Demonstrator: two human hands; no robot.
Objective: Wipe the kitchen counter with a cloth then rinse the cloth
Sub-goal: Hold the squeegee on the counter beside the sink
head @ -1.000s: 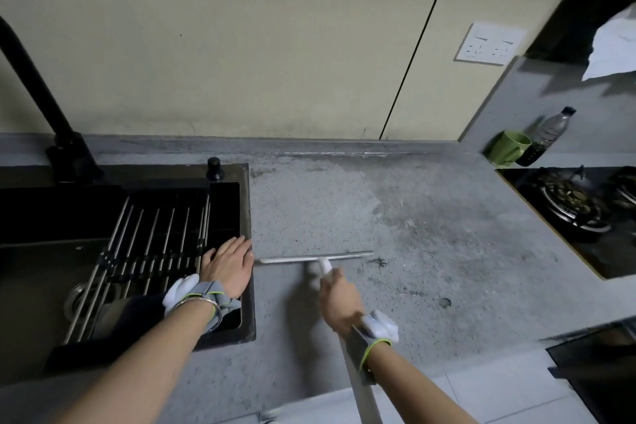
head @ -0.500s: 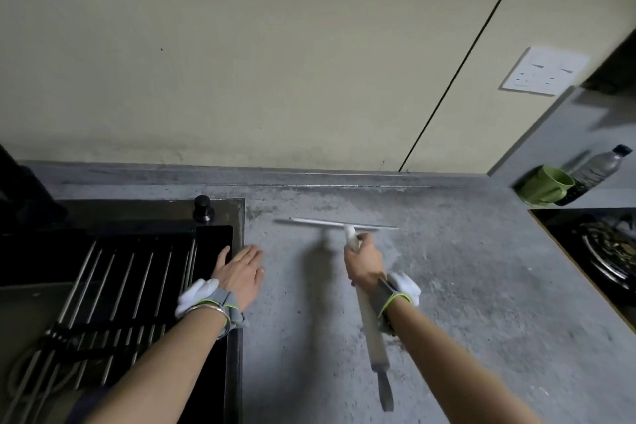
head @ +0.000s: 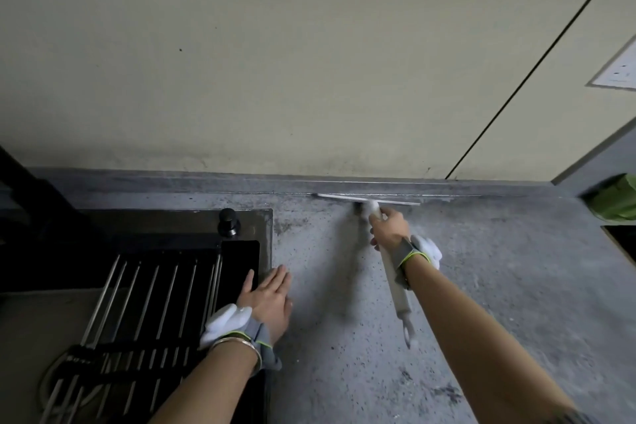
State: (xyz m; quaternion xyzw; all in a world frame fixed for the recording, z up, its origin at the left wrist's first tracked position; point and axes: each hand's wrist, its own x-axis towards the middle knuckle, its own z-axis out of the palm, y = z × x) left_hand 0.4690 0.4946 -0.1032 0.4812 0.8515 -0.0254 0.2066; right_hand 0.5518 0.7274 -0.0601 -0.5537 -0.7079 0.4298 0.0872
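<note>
Right hand grips squeegee, blade at the back of the surface by the wall. Left hand flat, fingers straight, on sink edge. No cloth visible. Risk: blade jams against the wall lip, leaving grime there.

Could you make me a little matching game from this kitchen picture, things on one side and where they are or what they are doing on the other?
Things:
1. left hand
2. right hand
3. squeegee blade
4. green cup

States:
A. lies along the back wall
B. grips a long handle
C. rests flat by the sink edge
D. stands at the far right edge of the picture

Pairs: 1-C, 2-B, 3-A, 4-D
</note>
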